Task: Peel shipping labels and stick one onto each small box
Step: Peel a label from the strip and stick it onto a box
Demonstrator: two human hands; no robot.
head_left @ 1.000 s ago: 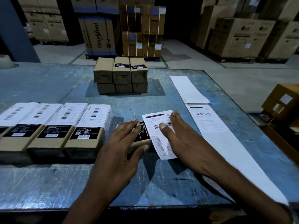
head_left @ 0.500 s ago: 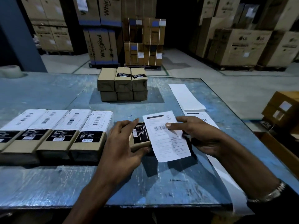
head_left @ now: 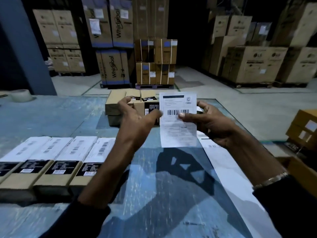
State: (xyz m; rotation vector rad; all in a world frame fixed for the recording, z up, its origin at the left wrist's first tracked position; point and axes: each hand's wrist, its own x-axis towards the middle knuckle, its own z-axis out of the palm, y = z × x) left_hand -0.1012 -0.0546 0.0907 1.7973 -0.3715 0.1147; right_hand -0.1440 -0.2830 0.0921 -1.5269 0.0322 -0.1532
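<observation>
Both my hands hold one small brown box (head_left: 151, 109) up in the air above the blue table (head_left: 51, 117). Its black printed face points toward me. A white shipping label (head_left: 178, 127) with a barcode lies across the box's right part and hangs below it. My left hand (head_left: 137, 121) grips the box's left end, thumb by the label's edge. My right hand (head_left: 211, 122) grips the right end, its thumb pressing the label just under the barcode and its fingers behind.
Several labelled boxes (head_left: 56, 162) lie in a row at the near left. A stack of plain boxes (head_left: 115, 103) stands mid-table behind my hands. A long white backing strip (head_left: 223, 162) runs along the right. A tape roll (head_left: 20, 95) sits far left; cartons (head_left: 303, 127) stand beyond the right edge.
The box and label were lying on the table under my hands; now both hands have lifted them up and away from me. The camera has tilted upward.
</observation>
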